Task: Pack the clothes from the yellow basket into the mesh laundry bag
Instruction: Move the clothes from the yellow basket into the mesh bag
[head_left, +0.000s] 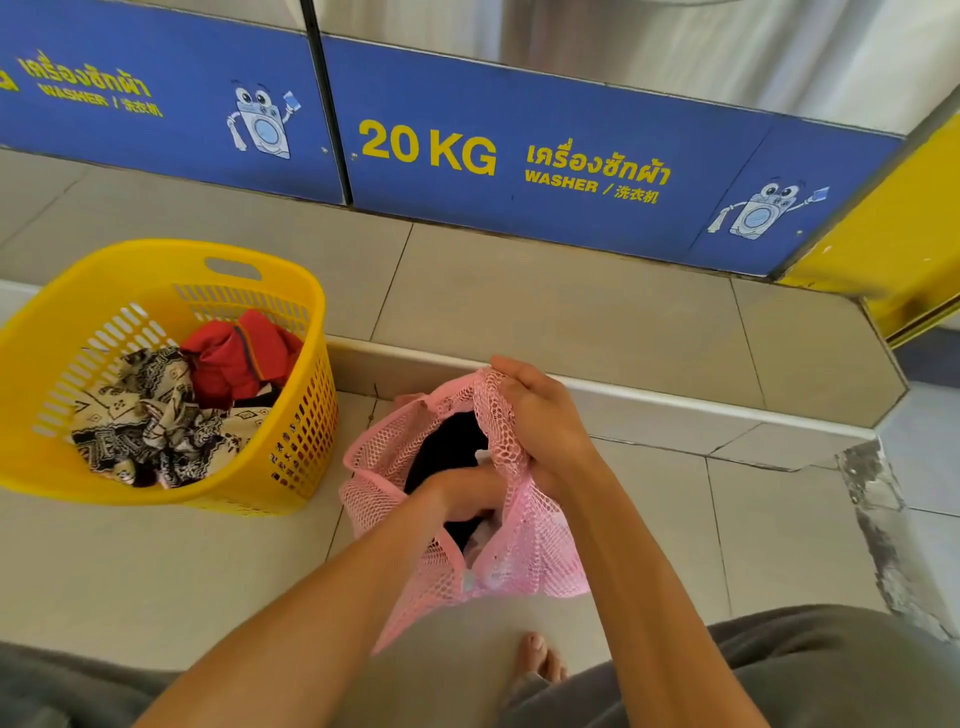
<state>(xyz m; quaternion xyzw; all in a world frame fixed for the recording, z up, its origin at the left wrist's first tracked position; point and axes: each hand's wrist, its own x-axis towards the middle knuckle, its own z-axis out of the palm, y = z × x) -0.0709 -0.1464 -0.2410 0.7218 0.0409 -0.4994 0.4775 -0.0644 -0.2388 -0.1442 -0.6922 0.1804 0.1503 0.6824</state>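
Pink mesh bag (524, 551) held open: right hand (540, 415) grips its rim, left hand (467, 493) curled inside, stuffing a dark garment (447, 447). Next, likely: left hand fetches clothes (171, 405) from basket (291, 457).

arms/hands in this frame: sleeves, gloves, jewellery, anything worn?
Both forearms are bare to the frame's lower edge: no sleeves in view. The left hand and right hand wear no gloves, and no watch, bracelet or ring is visible. Grey cloth covers the legs at the bottom corners. A bare foot shows below.

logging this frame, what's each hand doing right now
Left hand: inside the pink mesh bag, fingers curled on the dark garment.
Right hand: gripping the bag's rim, holding it open.
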